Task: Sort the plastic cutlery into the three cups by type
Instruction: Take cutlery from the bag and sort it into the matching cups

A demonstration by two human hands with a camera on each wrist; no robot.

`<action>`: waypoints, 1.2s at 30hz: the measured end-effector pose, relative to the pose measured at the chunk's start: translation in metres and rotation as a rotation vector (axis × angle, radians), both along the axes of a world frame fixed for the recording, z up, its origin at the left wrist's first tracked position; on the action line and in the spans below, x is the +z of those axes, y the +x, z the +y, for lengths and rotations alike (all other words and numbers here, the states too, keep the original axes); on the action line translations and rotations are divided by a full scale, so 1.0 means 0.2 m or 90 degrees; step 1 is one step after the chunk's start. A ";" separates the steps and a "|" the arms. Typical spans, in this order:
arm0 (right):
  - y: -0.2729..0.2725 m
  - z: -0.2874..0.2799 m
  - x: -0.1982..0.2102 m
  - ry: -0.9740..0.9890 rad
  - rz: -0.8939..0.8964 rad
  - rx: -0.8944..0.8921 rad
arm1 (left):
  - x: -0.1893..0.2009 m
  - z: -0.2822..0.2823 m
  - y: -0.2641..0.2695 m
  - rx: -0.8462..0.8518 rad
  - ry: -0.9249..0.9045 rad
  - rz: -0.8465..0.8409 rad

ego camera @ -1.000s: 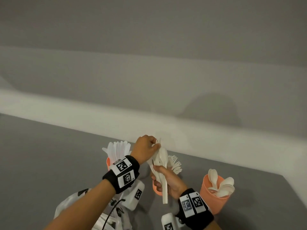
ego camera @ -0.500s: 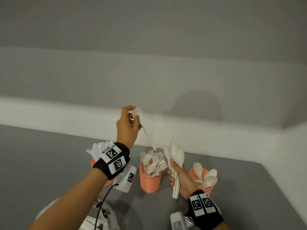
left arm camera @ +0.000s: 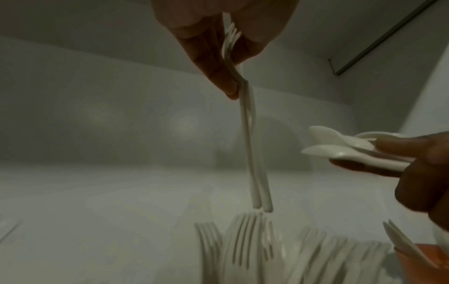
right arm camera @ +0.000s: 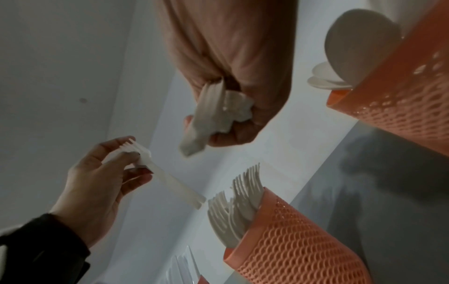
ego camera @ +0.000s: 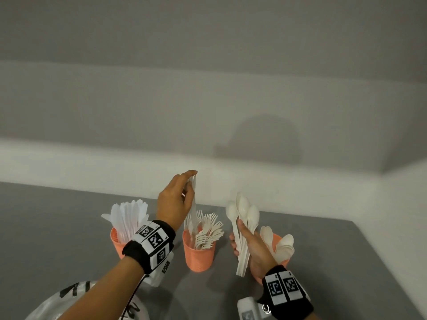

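Observation:
Three orange mesh cups stand in a row on the grey table: a left cup point(ego camera: 115, 241) of knives, a middle cup point(ego camera: 199, 257) of forks, a right cup point(ego camera: 277, 239) of spoons. My left hand point(ego camera: 175, 204) pinches two white forks point(left arm camera: 252, 153) by their tines, handles hanging straight down just above the fork cup point(right arm camera: 291, 240). My right hand point(ego camera: 254, 252) grips a bunch of white spoons point(ego camera: 245, 211) by their handles, bowls up, between the middle and right cups.
A white wall ledge point(ego camera: 300, 188) runs behind the cups, and the table's right edge point(ego camera: 381, 257) slants toward me. A crumpled plastic bag point(ego camera: 76, 303) with black print lies at the near left.
My left hand has turned the forks from slanted to hanging vertically and lowered them over the middle cup. The right hand with the spoons stays beside the spoon cup.

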State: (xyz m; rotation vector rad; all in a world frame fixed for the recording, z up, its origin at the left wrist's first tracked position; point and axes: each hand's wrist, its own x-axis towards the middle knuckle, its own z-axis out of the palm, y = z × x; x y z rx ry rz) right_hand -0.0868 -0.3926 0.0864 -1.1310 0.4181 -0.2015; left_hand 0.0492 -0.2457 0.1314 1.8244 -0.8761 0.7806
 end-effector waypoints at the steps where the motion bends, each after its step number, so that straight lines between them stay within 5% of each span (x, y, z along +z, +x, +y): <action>1: 0.00 0.00 0.00 0.006 0.005 0.000 | 0.01 -0.01 -0.01 -0.004 -0.013 -0.005; 7: 0.01 0.01 0.02 0.056 -0.002 0.005 | -0.05 -0.06 -0.02 -0.062 0.037 0.003; 11: -0.01 0.00 0.03 0.072 -0.010 0.014 | -0.22 -0.05 -0.01 -0.006 0.283 0.118; 16: -0.02 -0.01 0.06 0.170 -0.018 0.035 | -0.30 -0.04 -0.02 0.055 0.519 0.038; 19: -0.04 -0.01 0.09 0.141 -0.010 0.052 | -0.33 -0.05 -0.04 0.077 0.568 0.089; 23: -0.05 -0.01 0.08 0.118 -0.013 0.066 | -0.32 -0.06 -0.06 0.047 0.575 0.207; 30: -0.06 -0.02 0.09 0.131 -0.025 0.105 | -0.28 -0.06 -0.09 0.023 0.550 0.253; 34: -0.05 -0.03 0.07 0.056 -0.022 0.078 | -0.17 -0.11 -0.18 -0.073 0.269 0.309; 36: -0.05 -0.01 0.07 -0.004 -0.014 0.058 | -0.08 -0.15 -0.24 -0.168 0.127 0.431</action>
